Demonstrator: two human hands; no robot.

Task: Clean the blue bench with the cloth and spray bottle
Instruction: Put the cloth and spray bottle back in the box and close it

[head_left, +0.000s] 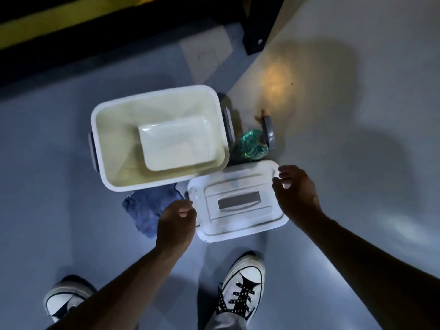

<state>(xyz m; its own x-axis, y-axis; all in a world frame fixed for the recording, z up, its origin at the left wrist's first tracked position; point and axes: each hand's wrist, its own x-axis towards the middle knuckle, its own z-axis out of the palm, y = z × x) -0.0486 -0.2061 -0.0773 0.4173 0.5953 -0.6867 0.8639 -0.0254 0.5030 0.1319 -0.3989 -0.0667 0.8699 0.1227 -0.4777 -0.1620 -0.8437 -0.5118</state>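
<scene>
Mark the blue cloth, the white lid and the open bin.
blue cloth [145, 207]: head view, middle of the visible fabric.
white lid [238, 203]: head view, grey handle recess.
open bin [119, 129]: head view, inner left wall.

Open bin [123, 129] on the floor [47, 186], a smaller tray [177, 144] lying inside it toward its right side. Lid [235, 201] on the floor just right of and nearer than the bin, left hand [175, 225] at its left edge, right hand [295, 194] at its right edge; cloth [147, 207] on the floor left of the lid, partly under the bin's near edge. Spray bottle [252, 145] lies beyond the lid, just right of the bin; two shoes [242, 282] nearest the camera.
</scene>
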